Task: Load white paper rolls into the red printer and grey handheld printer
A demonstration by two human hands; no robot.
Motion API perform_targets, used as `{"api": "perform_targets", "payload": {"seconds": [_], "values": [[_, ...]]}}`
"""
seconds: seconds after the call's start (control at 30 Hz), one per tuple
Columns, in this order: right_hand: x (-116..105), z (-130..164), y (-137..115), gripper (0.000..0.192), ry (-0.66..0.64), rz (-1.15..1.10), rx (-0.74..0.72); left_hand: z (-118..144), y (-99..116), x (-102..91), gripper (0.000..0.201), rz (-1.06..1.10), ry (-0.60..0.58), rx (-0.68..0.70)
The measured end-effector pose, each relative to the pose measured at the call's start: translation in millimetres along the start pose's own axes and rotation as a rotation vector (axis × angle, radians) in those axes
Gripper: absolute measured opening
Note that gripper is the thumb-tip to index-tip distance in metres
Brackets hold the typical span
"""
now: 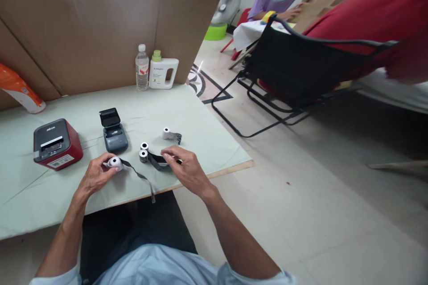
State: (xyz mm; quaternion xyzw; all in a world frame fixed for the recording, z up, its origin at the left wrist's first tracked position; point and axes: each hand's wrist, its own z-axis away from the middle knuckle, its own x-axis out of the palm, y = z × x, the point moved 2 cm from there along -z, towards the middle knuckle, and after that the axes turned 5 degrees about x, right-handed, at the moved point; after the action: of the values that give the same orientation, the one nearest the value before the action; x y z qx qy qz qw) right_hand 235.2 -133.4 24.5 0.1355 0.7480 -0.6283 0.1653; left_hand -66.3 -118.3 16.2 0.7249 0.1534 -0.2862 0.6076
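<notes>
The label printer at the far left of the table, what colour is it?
Red body with a dark grey top, seen in the head view.

Beyond the fingers, a cardboard wall backs the pale bench. To their right, a black folding chair on light floor tiles.

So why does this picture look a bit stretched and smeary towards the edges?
Head view: wide lens bends the table edge and chair; the red-sleeved person at right is blurred; soft, even light; the left hand and paper roll stay fairly sharp.
</notes>
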Motion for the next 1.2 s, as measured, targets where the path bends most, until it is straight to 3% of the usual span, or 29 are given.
{"api": "perform_targets", "payload": {"seconds": [0.2, 0.4, 0.5, 0.63, 0.8, 1.0, 1.2], "values": [[24, 19, -15, 0.021, -0.158, 0.099, -0.074, 4, -6, 3.2, 0.035, -0.119, 0.007, 0.056], [58, 42, 1, 0.041, -0.215, 0.364, -0.061, 8, -12, 8.8, 0.048, -0.158, 0.064, 0.044], [65, 47, 7, 0.034, -0.233, 0.390, -0.052, 11, -12, 13.0, 0.055, -0.125, 0.113, 0.044], [61, 43, -1, 0.019, -0.288, 0.387, -0.032, 16, -13, 14.9, 0.055, -0.068, 0.166, 0.007], [57, 33, -14, 0.017, -0.321, 0.370, 0.026, 19, -15, 12.8, 0.045, 0.021, 0.164, -0.066], [77, 24, -18, 0.035, -0.347, 0.342, 0.008, 23, -17, 10.5, 0.050, 0.072, 0.174, -0.069], [94, 6, -27, 0.034, -0.403, 0.422, 0.026, 37, -19, 15.3, 0.059, 0.159, 0.184, -0.086]]}}
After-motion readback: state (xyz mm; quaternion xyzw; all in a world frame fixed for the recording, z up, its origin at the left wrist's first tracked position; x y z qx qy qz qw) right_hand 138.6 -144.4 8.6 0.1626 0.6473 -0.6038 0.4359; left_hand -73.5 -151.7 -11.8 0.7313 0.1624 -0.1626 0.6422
